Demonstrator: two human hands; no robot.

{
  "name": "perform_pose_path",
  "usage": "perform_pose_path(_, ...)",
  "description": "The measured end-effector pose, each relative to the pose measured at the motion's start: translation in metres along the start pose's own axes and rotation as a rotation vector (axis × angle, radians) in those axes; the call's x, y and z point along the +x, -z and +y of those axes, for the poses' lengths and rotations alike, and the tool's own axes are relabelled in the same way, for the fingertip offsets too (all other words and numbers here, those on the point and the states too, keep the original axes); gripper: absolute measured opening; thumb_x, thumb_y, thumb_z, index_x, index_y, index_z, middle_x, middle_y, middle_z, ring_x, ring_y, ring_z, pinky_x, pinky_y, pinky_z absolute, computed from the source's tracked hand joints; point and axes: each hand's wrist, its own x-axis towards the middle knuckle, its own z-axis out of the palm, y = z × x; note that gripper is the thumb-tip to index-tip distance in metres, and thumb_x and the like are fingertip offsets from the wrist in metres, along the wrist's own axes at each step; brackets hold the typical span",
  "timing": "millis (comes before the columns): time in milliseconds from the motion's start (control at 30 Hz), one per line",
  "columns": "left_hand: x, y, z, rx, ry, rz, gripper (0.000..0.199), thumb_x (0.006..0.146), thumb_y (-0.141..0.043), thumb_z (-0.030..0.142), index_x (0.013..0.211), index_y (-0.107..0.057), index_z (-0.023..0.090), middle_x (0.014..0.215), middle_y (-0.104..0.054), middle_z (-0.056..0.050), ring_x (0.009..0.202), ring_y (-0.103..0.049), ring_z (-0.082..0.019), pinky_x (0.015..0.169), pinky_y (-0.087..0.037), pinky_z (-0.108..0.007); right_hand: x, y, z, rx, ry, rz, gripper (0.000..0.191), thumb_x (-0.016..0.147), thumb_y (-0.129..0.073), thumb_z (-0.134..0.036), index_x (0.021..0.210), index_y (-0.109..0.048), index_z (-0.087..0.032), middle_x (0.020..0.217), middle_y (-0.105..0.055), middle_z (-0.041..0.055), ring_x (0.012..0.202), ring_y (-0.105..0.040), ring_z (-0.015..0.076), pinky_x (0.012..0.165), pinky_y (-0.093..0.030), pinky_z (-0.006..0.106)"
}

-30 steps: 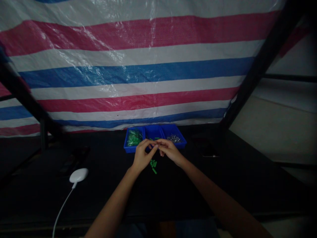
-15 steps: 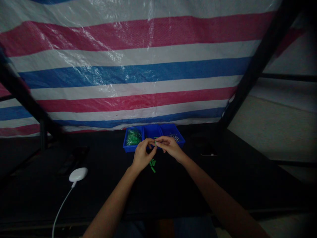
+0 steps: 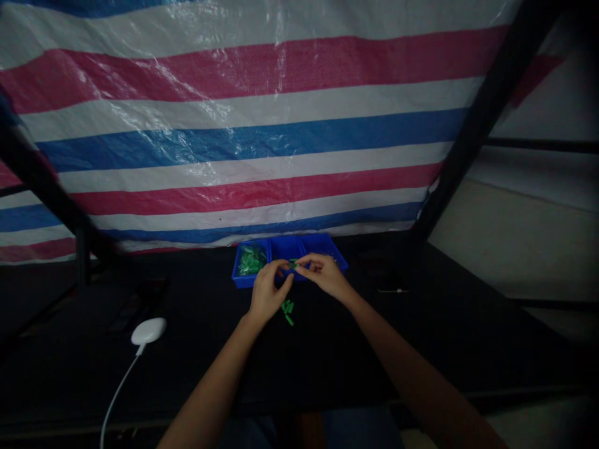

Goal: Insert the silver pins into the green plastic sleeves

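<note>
The left hand point(image 3: 269, 293) and right hand point(image 3: 325, 275) pinch a small green piece point(image 3: 293, 264) between their fingertips over the blue tray point(image 3: 243, 282), near loose green pieces point(image 3: 287, 310).

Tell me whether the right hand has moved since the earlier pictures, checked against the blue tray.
Yes: the right hand has shifted slightly up the view, farther over the blue divided tray, toward its far edge.
</note>
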Motion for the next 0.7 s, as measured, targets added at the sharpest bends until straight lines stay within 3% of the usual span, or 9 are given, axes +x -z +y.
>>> perform_pose_path(133,0.000,0.001,-0.001,0.009,0.003,0.037,0.023,0.082,-0.054,0.025,0.104,-0.053,0.019,0.091,-0.060,-0.005,0.078,-0.056,-0.016,0.078,-0.045,-0.034,0.000,0.007,0.002,-0.316,0.046,0.125,0.021,0.078,-0.057,-0.035,0.088,-0.069,-0.021,0.077,-0.065,0.0028,0.054,-0.050,0.0117,0.054,-0.038,0.026)
perform_pose_path(333,-0.002,0.000,0.000,0.049,-0.030,0.013,0.021,0.083,-0.052,0.025,0.103,-0.052,0.019,0.089,-0.060,-0.004,0.077,-0.055,-0.016,0.077,-0.044,-0.034,-0.002,0.007,0.007,-0.608,0.149,0.111,0.018,0.081,-0.055,-0.032,0.087,-0.070,-0.023,0.088,-0.065,0.0056,0.083,-0.053,0.0207,0.075,-0.039,0.035)
perform_pose_path(700,0.000,0.002,0.001,0.039,0.006,0.048,0.018,0.084,-0.050,0.025,0.101,-0.054,0.019,0.087,-0.060,-0.004,0.078,-0.055,-0.016,0.077,-0.043,-0.034,-0.003,0.007,0.012,-0.699,0.149,0.134,0.020,0.082,-0.054,-0.033,0.084,-0.072,-0.025,0.093,-0.065,0.0066,0.090,-0.049,0.0238,0.077,-0.037,0.039)
